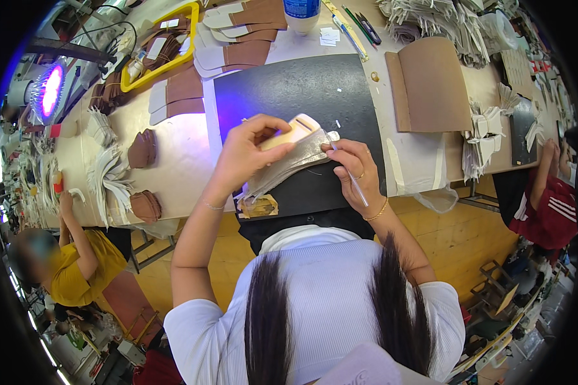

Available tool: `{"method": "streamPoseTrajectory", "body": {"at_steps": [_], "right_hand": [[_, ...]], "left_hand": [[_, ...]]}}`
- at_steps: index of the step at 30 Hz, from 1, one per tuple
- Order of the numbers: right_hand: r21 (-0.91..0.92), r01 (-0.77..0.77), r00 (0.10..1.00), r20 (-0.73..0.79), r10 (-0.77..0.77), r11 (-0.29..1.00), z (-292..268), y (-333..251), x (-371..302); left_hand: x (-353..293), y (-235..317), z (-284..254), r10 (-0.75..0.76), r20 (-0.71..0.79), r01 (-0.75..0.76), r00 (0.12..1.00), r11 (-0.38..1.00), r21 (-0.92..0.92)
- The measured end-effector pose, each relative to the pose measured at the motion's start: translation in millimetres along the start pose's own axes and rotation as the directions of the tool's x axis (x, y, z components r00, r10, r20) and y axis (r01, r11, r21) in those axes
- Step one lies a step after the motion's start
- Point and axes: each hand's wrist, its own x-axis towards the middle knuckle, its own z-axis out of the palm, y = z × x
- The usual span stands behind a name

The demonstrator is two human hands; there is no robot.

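My left hand point(257, 146) pinches a cream, slotted flat piece point(300, 130) with a rounded white end, raised above a black mat point(289, 77). Close under it, a stack of thin silvery-grey strips point(281, 174) fans toward the mat's near edge. In my right hand point(350, 165) is a slim, pale pen-like tool point(358, 189); its upper end reaches the far end of the strips, by the cream piece. Whether the tool's tip touches them I cannot tell. A crumpled tan patch point(259, 206) lies at the mat's near left corner.
Brown-and-white cut pieces point(237, 54) and a yellow tray point(128, 78) lie far left, near a glowing lamp point(51, 90). A blue-labelled bottle point(302, 14) and pens point(366, 29) stand beyond the mat. Right is a folded brown sheet point(433, 83). People sit left point(77, 266) and right point(546, 205).
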Motion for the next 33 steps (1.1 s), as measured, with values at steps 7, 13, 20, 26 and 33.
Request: {"method": "streamPoseTrajectory", "body": {"at_steps": [7,13,20,26,33], "right_hand": [[-0.027,0.001,1.000,-0.021,-0.001,1.000,2,4,-3],[-0.064,0.010,1.000,-0.010,-0.011,0.998,4,4,-3],[-0.105,0.015,0.999,0.040,-0.011,0.994,1,-1,8],[-0.236,0.024,0.997,0.071,-0.007,0.972,6,-10,37],[-0.279,-0.254,0.741,0.559,0.372,0.926,42,-1,100]], "left_hand": [[3,33,-56,0.382,-0.175,-0.235,0.908,0.807,0.542],[6,53,-83,0.449,-0.148,-0.152,0.881,0.565,0.811],[-6,86,-100,0.439,-0.316,-0.007,0.841,0.594,0.804],[-16,71,-119,0.431,-0.328,-0.030,0.841,0.641,0.767],[-33,57,-117,0.350,-0.413,0.059,0.841,0.699,0.713]]}}
